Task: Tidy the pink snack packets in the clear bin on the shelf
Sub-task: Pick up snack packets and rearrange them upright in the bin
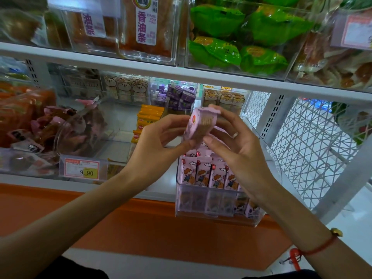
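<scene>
Pink packets (199, 125) were up in both hands, a small bunch of them held just above the clear bin (217, 214). From the head camera, the left hand (159, 135) had its fingers curled round the bunch's left side, and the right hand (231, 141) pinched it from the right, thumb near the bottom edge and fingertips over the top. Below, the bin sat at the front edge of the shelf (165, 186), with more of the same packets (209, 174) standing upright in a row inside. Further left on the shelf stood a price tag (82, 168) reading 9.90.
</scene>
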{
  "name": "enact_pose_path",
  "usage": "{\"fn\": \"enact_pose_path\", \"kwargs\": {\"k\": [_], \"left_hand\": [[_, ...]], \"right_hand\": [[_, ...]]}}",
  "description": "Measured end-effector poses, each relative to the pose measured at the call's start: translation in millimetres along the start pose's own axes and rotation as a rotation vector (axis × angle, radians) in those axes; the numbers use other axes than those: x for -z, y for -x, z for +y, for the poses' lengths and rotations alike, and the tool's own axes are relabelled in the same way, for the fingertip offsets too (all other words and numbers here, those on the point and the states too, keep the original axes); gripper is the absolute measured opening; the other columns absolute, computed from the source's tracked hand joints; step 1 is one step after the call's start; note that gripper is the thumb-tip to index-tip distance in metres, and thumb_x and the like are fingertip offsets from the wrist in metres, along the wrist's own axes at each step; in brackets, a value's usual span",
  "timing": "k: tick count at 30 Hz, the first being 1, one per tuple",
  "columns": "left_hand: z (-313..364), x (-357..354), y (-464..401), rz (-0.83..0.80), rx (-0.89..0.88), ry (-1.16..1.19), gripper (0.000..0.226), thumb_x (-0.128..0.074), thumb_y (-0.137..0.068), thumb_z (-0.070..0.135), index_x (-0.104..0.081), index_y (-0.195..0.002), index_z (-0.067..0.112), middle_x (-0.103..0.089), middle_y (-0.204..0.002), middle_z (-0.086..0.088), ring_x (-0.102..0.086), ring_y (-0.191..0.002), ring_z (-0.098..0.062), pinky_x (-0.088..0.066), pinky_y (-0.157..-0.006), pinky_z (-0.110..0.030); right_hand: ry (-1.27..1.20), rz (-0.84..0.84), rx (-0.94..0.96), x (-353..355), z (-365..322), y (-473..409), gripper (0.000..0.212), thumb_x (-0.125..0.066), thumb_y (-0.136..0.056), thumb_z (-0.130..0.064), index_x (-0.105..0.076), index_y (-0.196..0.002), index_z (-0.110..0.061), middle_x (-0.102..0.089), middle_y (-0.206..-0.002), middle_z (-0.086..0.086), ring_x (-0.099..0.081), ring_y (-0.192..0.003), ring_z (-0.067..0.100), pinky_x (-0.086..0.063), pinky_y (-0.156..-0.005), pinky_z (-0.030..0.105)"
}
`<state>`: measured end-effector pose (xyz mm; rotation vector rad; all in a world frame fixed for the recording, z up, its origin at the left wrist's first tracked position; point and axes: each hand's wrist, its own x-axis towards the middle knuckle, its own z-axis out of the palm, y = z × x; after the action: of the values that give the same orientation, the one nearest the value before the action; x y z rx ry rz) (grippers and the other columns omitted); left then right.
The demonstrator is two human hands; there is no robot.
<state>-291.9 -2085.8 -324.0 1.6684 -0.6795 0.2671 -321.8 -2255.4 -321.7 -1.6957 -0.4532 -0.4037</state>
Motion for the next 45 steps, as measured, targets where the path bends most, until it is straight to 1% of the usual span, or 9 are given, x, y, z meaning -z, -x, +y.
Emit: {"fn": "enact_pose_path", "kwargs": {"k": [3,7,11,16,25,32,36,41,45], "left_hand": [[1,-1,0,0.105,0.067,0.11,0.051,-0.076,-0.067,0.027,-0.06,-0.113,0.015,-0.07,-0.105,0.006,-0.069,-0.094,-0.006,-0.054,-0.078,-0.016],[4,-4,1,0.144,0.147,0.127,0.063,-0.075,-0.061,0.041,-0.057,-0.115,0.014,-0.071,-0.105,0.003,-0.07,-0.094,-0.01,-0.057,-0.082,-0.029],[7,1,-1,0.106,0.182,0.249,0.07,-0.072,-0.07,0.037,-0.044,-0.132,0.02,-0.069,-0.111,0.01,-0.066,-0.103,-0.006,-0.055,-0.085,-0.024],[10,8,-3,0.108,0.17,0.345,0.051,-0.068,-0.082,0.012,-0.05,-0.129,0.015,-0.068,-0.112,-0.003,-0.069,-0.099,-0.014,-0.055,-0.076,-0.018],[5,4,-3,0.148,0.202,0.279,0.037,-0.067,-0.081,0.028,-0.057,-0.113,0.011,-0.071,-0.101,0.002,-0.07,-0.09,-0.006,-0.054,-0.069,-0.016],[0,13,-25,0.24,-0.05,0.063,0.029,-0.067,-0.084,0.009,-0.053,-0.108,0.017,-0.066,-0.103,0.008,-0.066,-0.091,0.0,-0.051,-0.072,-0.01],[-14,16,-46,0.215,-0.09,-0.06,0.03,-0.069,-0.084,0.006,-0.058,-0.1,0.028,-0.065,-0.1,0.015,-0.063,-0.092,0.006,-0.049,-0.074,-0.01],[-37,19,-64,0.149,-0.078,-0.166,0.035,-0.071,-0.083,0.009,-0.058,-0.096,0.039,-0.066,-0.092,0.021,-0.064,-0.089,0.005,-0.05,-0.071,-0.01],[-46,17,-83,0.037,-0.059,-0.345,0.028,-0.076,-0.08,0.02,-0.062,-0.102,0.032,-0.066,-0.094,0.02,-0.063,-0.09,0.003,-0.053,-0.076,-0.018]], "right_hand": [[0.103,-0.035,-0.013,-5,2,3,0.081,-0.078,-0.073,-0.019,-0.034,-0.139,-0.035,-0.053,-0.132,-0.007,-0.049,-0.125,0.003,-0.043,-0.104,0.031],[0.129,0.043,0.027,-15,2,5,0.048,-0.076,-0.077,-0.02,-0.05,-0.117,-0.027,-0.061,-0.115,-0.009,-0.06,-0.106,0.003,-0.054,-0.08,0.02],[0.079,0.093,-0.033,-8,-1,0,0.03,-0.066,-0.077,-0.034,-0.059,-0.106,-0.029,-0.068,-0.103,-0.006,-0.066,-0.094,0.007,-0.055,-0.074,0.02],[-0.19,0.034,-0.213,3,4,-2,0.043,-0.068,-0.069,-0.031,-0.065,-0.111,-0.023,-0.07,-0.097,-0.006,-0.068,-0.091,0.015,-0.054,-0.079,0.025],[-0.192,0.224,-0.226,8,7,-9,0.051,-0.065,-0.071,-0.037,-0.063,-0.117,-0.015,-0.073,-0.089,-0.002,-0.07,-0.087,0.015,-0.056,-0.081,0.029],[0.351,0.138,-0.21,11,33,-23,0.044,-0.061,-0.09,-0.025,-0.045,-0.131,-0.03,-0.058,-0.115,-0.013,-0.058,-0.097,-0.002,-0.053,-0.084,0.028],[0.702,0.035,-0.131,13,51,-46,0.031,-0.05,-0.095,-0.011,-0.055,-0.125,-0.016,-0.056,-0.123,0.0,-0.053,-0.106,0.01,-0.045,-0.09,0.026],[1.162,-0.227,-0.097,5,71,-67,0.036,-0.039,-0.098,-0.025,-0.052,-0.131,-0.017,-0.048,-0.132,0.01,-0.037,-0.122,0.025,-0.035,-0.098,0.036],[1.071,-0.288,-0.154,8,77,-62,0.037,-0.039,-0.099,-0.031,-0.049,-0.134,-0.025,-0.043,-0.138,0.005,-0.028,-0.128,0.022,-0.026,-0.101,0.035]]}}
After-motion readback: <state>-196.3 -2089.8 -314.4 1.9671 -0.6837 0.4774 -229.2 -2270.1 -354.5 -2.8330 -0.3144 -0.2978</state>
